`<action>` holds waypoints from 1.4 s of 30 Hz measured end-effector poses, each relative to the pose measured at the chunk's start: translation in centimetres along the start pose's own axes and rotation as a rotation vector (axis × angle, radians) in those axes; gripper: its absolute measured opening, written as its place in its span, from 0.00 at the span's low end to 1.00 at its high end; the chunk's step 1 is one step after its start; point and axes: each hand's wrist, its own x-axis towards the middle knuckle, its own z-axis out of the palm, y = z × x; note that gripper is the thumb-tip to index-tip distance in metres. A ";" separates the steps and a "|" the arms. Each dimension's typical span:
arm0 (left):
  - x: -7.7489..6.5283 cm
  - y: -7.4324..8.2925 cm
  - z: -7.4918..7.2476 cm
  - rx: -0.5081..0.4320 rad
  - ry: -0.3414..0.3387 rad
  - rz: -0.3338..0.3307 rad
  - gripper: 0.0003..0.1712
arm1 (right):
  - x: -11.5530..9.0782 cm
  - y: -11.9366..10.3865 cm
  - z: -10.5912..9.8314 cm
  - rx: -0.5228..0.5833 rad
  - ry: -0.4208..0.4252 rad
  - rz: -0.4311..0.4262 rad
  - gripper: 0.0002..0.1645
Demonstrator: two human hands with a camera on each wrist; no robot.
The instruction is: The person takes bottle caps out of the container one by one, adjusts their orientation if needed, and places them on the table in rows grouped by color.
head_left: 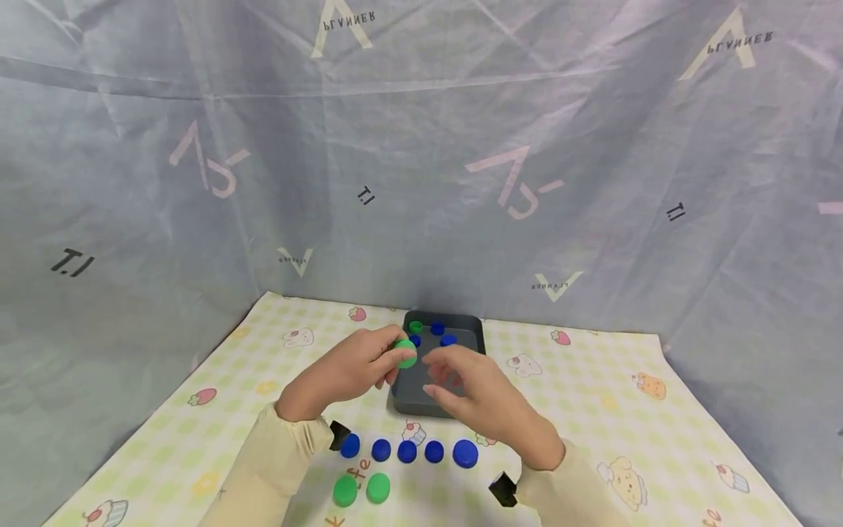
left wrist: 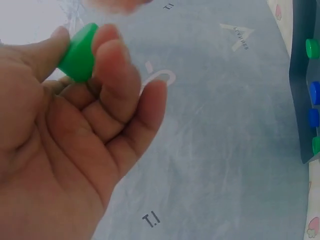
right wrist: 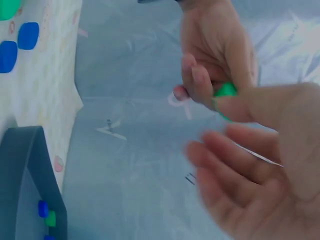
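Note:
Above the dark grey tray [head_left: 426, 391], my left hand [head_left: 361, 360] pinches a green bottle cap [head_left: 406, 353] between thumb and fingers. In the left wrist view the cap [left wrist: 82, 57] is seen tilted, thumb on one side and fingertips on the other. My right hand [head_left: 473, 386] hovers just to the right of it, fingers loosely bent and apart, holding nothing. Its thumb overlaps the cap [right wrist: 226, 91] in the right wrist view. At the tray's far end lie a green cap [head_left: 416, 326] and several blue caps [head_left: 448, 340].
Nearer to me on the patterned tablecloth [head_left: 560, 454], several blue caps [head_left: 407, 451] form a row, with a larger blue cap [head_left: 465, 454] at its right end. Two green caps [head_left: 378, 488] lie in front of the row. A grey curtain [head_left: 408, 241] hangs behind the table.

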 end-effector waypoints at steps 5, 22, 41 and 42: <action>0.4 -0.1 0.4 -0.084 -0.058 -0.011 0.11 | 0.4 -0.1 1.2 -0.018 0.200 -0.118 0.30; 0.6 -0.4 0.6 -0.091 -0.077 -0.163 0.28 | 0.5 0.0 2.5 -0.032 0.131 -0.058 0.20; 0.0 -0.8 -1.1 0.157 -0.053 -0.134 0.14 | -0.6 -0.6 7.3 -0.101 -0.804 0.146 0.14; 0.0 -0.9 -1.0 0.158 -0.054 -0.136 0.14 | -0.6 -0.6 7.5 -0.102 -0.815 0.147 0.15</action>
